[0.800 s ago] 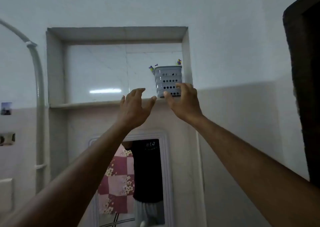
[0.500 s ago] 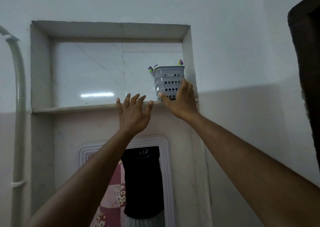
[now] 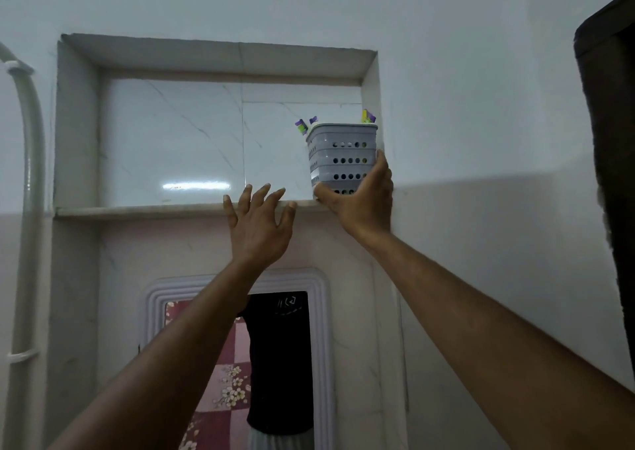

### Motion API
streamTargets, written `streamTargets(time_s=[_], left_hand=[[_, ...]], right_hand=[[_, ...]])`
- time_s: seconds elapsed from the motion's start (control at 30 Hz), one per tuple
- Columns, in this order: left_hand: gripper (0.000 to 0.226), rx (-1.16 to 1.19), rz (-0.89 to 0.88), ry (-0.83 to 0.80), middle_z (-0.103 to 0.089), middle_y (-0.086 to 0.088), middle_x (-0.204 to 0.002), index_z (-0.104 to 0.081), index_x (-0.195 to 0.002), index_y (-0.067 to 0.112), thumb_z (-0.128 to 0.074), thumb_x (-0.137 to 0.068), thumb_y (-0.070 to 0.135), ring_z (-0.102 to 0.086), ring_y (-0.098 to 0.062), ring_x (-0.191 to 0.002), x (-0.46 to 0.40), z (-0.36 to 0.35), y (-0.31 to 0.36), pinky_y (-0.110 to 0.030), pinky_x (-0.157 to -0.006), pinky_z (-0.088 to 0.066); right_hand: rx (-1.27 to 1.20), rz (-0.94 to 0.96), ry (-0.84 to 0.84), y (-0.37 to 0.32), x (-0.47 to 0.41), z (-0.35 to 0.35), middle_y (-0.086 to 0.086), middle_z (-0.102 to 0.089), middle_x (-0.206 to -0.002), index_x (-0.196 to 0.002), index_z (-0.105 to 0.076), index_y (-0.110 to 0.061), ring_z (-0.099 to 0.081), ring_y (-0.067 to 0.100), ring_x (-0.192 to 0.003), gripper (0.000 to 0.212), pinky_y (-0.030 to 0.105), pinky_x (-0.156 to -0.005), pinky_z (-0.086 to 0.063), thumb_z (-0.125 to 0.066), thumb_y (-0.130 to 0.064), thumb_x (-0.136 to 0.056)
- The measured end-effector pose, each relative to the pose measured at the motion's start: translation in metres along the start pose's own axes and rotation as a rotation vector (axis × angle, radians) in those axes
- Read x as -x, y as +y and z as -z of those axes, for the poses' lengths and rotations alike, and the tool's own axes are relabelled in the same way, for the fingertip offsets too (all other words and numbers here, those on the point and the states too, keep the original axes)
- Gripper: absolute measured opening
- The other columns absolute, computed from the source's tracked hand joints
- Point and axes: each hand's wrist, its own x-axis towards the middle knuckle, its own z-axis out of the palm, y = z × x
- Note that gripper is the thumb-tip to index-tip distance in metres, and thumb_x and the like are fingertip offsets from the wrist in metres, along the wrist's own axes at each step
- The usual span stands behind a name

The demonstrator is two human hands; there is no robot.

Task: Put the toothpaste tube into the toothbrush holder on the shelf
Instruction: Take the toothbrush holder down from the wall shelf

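Toothpaste tube: not identifiable; coloured tips above toothbrush holder (image 3: 342, 159) rim. Holder at right end of shelf (image 3: 137, 211), near front edge. Right hand (image 3: 364, 205) wrapped around holder base. Left hand (image 3: 261, 229) spread, empty. Risk: pull tips holder off shelf.

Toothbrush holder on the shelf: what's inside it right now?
Purple-and-green tips poke above the toothbrush holder rim, with more colour through its holes. Its walls and the right hand hide the rest.

The holder (image 3: 342, 159) stands on the shelf (image 3: 144, 211) at its right end, against the niche's right wall. A mirror (image 3: 240, 363) hangs below the shelf.
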Motion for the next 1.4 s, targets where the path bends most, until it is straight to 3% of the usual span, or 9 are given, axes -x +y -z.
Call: streamTargets(time_s=[0.17, 0.37, 0.53, 0.63, 0.77, 0.93, 1.03, 1.17, 1.4], left_hand=[[0.056, 0.135, 0.056, 0.019, -0.046, 0.004, -0.164, -0.054, -0.153, 0.031, -0.042, -0.107, 0.061, -0.021, -0.020, -0.162, -0.001, 0.004, 0.014, -0.053, -0.128, 0.015], [0.050, 0.341, -0.003, 0.139, -0.063, 0.004, -0.146, -0.065, -0.141, 0.026, -0.057, -0.102, 0.056, -0.053, -0.017, -0.139, 0.018, 0.017, 0.030, -0.059, -0.122, -0.032], [0.057, 0.366, 0.015, 0.044, -0.064, 0.004, -0.145, -0.063, -0.142, 0.029, -0.053, -0.099, 0.065, -0.056, -0.016, -0.137, 0.058, 0.020, 0.022, -0.057, -0.114, -0.044], [0.056, 0.379, 0.042, -0.032, -0.060, 0.002, -0.150, -0.059, -0.146, 0.027, -0.056, -0.101, 0.060, -0.054, -0.012, -0.136, 0.094, 0.019, 0.018, -0.052, -0.114, -0.047], [0.049, 0.424, 0.082, -0.138, -0.060, -0.003, -0.148, -0.059, -0.148, 0.018, -0.061, -0.106, 0.042, -0.055, 0.013, -0.109, 0.156, 0.018, 0.015, -0.014, -0.100, -0.050], [0.044, 0.388, 0.106, -0.235, -0.061, 0.011, -0.147, -0.064, -0.140, 0.025, -0.059, -0.105, 0.051, -0.057, -0.011, -0.135, 0.244, -0.003, -0.019, -0.047, -0.109, -0.053], [0.051, 0.373, 0.222, -0.314, -0.063, 0.004, -0.143, -0.061, -0.143, 0.024, -0.059, -0.103, 0.056, -0.058, -0.008, -0.128, 0.302, -0.016, -0.041, -0.041, -0.104, -0.055], [0.048, 0.361, 0.349, -0.419, -0.064, 0.003, -0.140, -0.063, -0.143, 0.021, -0.063, -0.104, 0.049, -0.054, -0.001, -0.123, 0.376, -0.024, -0.060, -0.010, -0.092, -0.044], [0.041, 0.354, 0.599, -0.589, -0.070, 0.009, -0.131, -0.071, -0.133, 0.021, -0.065, -0.103, 0.048, -0.064, -0.006, -0.119, 0.505, -0.035, -0.111, -0.030, -0.097, -0.053]], right_hand=[[-0.058, 0.020, -0.019, -0.009, 0.000, 0.014, 0.006, -0.052, -0.155, -0.170, -0.027, -0.014, -0.057, 0.031, -0.140, 0.139, 0.054, -0.107, -0.059, -0.088, -0.068, -0.057], [-0.136, 0.093, 0.013, -0.006, 0.024, 0.038, 0.006, -0.052, -0.159, -0.168, -0.028, -0.016, -0.058, 0.030, -0.143, 0.136, 0.053, -0.107, -0.060, -0.092, -0.066, -0.059], [-0.207, 0.059, -0.055, 0.012, 0.071, 0.060, 0.001, -0.058, -0.154, -0.163, -0.031, -0.018, -0.065, 0.021, -0.138, 0.128, 0.046, -0.103, -0.064, -0.100, -0.060, -0.063], [-0.229, -0.015, -0.112, 0.027, 0.111, 0.070, -0.004, -0.060, -0.152, -0.162, -0.032, -0.018, -0.068, 0.015, -0.133, 0.126, 0.041, -0.100, -0.066, -0.103, -0.057, -0.065], [-0.192, -0.137, -0.189, 0.051, 0.176, 0.083, -0.007, -0.064, -0.150, -0.161, -0.034, -0.020, -0.070, 0.010, -0.130, 0.125, 0.034, -0.100, -0.065, -0.105, -0.057, -0.065], [-0.071, -0.272, -0.266, 0.084, 0.264, 0.094, -0.011, -0.069, -0.143, -0.155, -0.037, -0.028, -0.075, 0.013, -0.120, 0.122, 0.045, -0.094, -0.066, -0.098, -0.072, -0.060], [-0.027, -0.343, -0.341, 0.102, 0.313, 0.098, -0.010, -0.070, -0.143, -0.156, -0.038, -0.027, -0.076, 0.013, -0.118, 0.120, 0.043, -0.090, -0.068, -0.100, -0.070, -0.062], [0.044, -0.445, -0.419, 0.124, 0.379, 0.103, -0.013, -0.072, -0.139, -0.153, -0.040, -0.028, -0.077, 0.013, -0.114, 0.116, 0.044, -0.087, -0.067, -0.104, -0.064, -0.063], [0.171, -0.667, -0.552, 0.168, 0.497, 0.108, -0.009, -0.072, -0.139, -0.151, -0.041, -0.026, -0.076, 0.019, -0.118, 0.118, 0.045, -0.090, -0.065, -0.104, -0.065, -0.059]])
